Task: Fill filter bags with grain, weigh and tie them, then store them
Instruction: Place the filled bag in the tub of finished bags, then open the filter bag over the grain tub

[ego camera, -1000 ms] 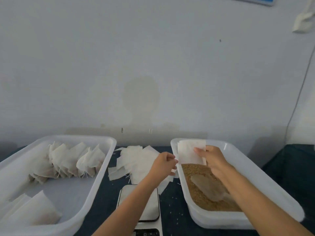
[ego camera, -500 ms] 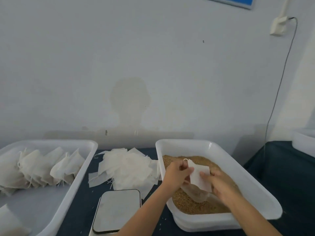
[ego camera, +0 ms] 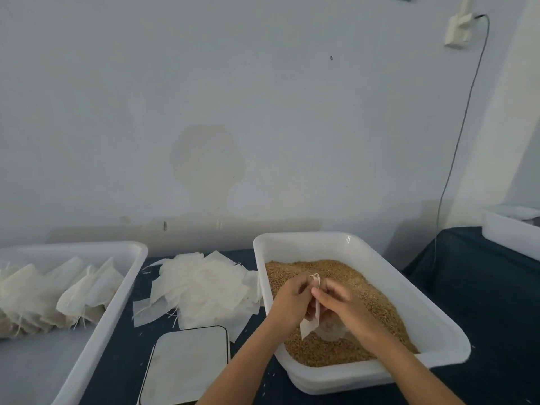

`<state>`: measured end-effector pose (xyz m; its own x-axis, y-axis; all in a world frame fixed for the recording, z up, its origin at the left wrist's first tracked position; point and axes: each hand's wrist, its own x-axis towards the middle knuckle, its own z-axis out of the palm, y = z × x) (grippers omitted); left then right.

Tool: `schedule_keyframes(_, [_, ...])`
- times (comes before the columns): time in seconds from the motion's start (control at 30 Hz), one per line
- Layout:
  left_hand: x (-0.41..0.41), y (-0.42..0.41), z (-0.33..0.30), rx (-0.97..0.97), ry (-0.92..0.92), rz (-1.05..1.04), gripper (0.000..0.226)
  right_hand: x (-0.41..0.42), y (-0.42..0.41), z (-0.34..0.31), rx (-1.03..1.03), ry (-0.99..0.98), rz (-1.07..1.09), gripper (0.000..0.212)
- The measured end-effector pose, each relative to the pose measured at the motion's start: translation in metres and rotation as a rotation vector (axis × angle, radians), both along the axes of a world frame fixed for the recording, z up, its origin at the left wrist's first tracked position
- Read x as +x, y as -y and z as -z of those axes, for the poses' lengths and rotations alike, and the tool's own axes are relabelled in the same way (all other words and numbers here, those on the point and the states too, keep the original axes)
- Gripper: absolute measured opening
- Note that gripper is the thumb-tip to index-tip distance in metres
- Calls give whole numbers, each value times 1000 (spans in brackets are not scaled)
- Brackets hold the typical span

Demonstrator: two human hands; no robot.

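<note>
Fingers (ego camera: 317,293) of both hands curl round one empty filter bag (ego camera: 307,328), held over the grain (ego camera: 344,276) in the right-hand tub (ego camera: 380,267). Left hand (ego camera: 290,301) pinches the bag's upper edge from the 9 o'clock side; right hand (ego camera: 346,309) grips it from 3 o'clock, thumb across the front. Bag's drawstring loop (ego camera: 315,277) pokes up at 12 o'clock above the knuckles. Only a narrow white strip and the lower corner of the bag show (the rest sits behind the hands), so whether its mouth is spread cannot be told.

Something translucent (ego camera: 331,328) lies on the grain just under the right hand, blurred and partly covered; what it is cannot be made out.

At 9 o'clock of the tub, a loose heap of flat empty bags (ego camera: 201,287) lies on the dark tablecloth (ego camera: 122,361). Scale (ego camera: 187,363) sits at 6 o'clock of that heap, its platform bare, lower part cut off by the frame edge; display not visible.

Far left: second white tub (ego camera: 128,276) holding a row of filled, tied bags (ego camera: 84,290), leaning on one another; tub and row run out of frame at the left edge.

At 3 o'clock, another white container (ego camera: 508,232) on a separate dark surface, cropped by the right edge, contents unclear.

Wall socket (ego camera: 458,29) at upper right, with a cable (ego camera: 455,147) hanging down
</note>
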<state>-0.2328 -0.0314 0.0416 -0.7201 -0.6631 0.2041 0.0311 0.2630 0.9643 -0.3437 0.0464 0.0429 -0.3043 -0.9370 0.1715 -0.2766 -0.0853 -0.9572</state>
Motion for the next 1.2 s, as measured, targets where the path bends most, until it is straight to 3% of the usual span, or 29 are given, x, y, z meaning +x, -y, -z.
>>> schedule_keyframes(0.2, [-2,3,3,-42,70,36,18,-5,1,2,55,-18,99,22])
schedule_keyframes(0.37, [-4,3,8,-209,166,-66,19,-12,5,10,162,-224,333,24])
schedule_keyframes(0.53, [-4,2,8,-386,146,-70,19,-16,7,11,153,-254,435,32])
schedule_keyframes(0.77, [-9,-6,11,-634,399,-58,31,-15,4,8,188,-92,447,31])
schedule_keyframes(0.83, [-9,-6,11,-714,422,-117,25,-16,1,4,186,-55,466,29])
schedule_keyframes(0.9, [-8,-5,10,-705,333,-220,19,-26,-4,4,229,-231,496,24])
schedule_keyframes(1.0, [-7,-4,9,-677,236,-350,21,-44,-16,1,513,-702,348,4])
schedule_keyframes(1.1, [-7,-3,8,-662,212,-438,19,-48,-24,5,828,-861,147,39])
schedule_keyframes(1.2, [-7,-3,9,-681,230,-434,21,-45,-26,9,860,-1054,113,29])
